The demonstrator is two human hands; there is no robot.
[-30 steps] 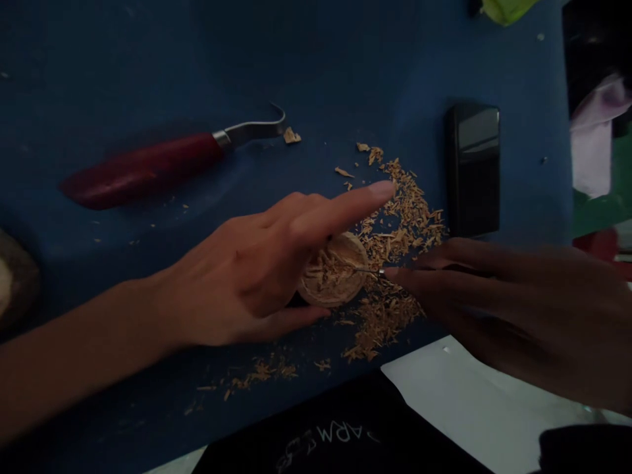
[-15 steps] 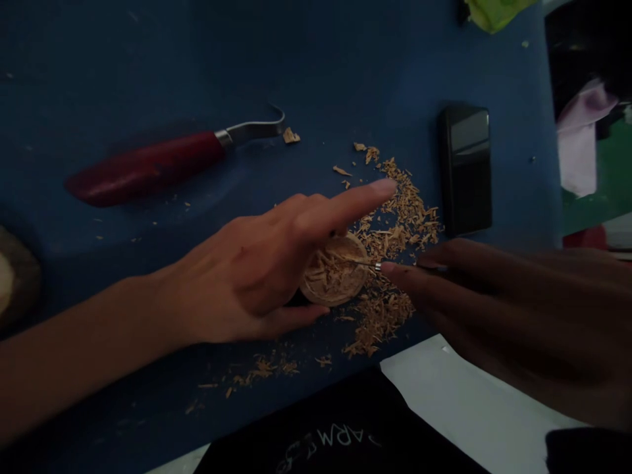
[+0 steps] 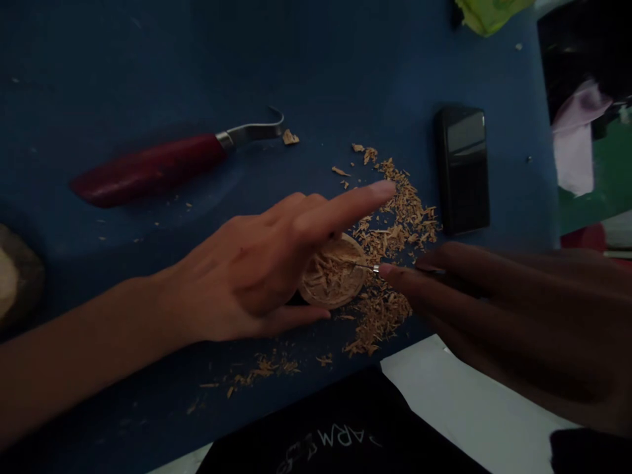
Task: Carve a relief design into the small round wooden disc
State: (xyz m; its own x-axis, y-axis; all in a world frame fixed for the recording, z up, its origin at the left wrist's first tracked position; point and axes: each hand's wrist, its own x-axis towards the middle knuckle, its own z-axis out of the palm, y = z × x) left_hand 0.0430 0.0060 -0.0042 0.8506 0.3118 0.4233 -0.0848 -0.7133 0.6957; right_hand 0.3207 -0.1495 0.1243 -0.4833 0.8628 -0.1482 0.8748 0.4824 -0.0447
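My left hand point(image 3: 266, 270) grips a small round wooden bowl point(image 3: 342, 297), thumb on the near side and index finger stretched out over the far side. Curled shavings lie inside its rim. My right hand point(image 3: 498, 316) is closed around a thin carving tool point(image 3: 376, 268), whose metal ferrule shows at the fingertips. The tool's slim shaft reaches over the right rim into the bowl; its tip is hard to make out among the shavings, and the hand hides most of the handle. Wood shavings point(image 3: 380, 316) are scattered around the bowl, mostly to its right.
A hook knife point(image 3: 153, 168) with a red handle lies at the upper left of the blue table point(image 3: 320, 66). To the right rests a black phone-like device point(image 3: 463, 171). At the left edge sits a piece of wood point(image 3: 17, 276); a yellow-green object point(image 3: 494, 13) lies top right.
Both hands keep nearly the same grip and position, and the tool stays in the bowl with its ferrule shifted very slightly left. The whole view has moved a little.
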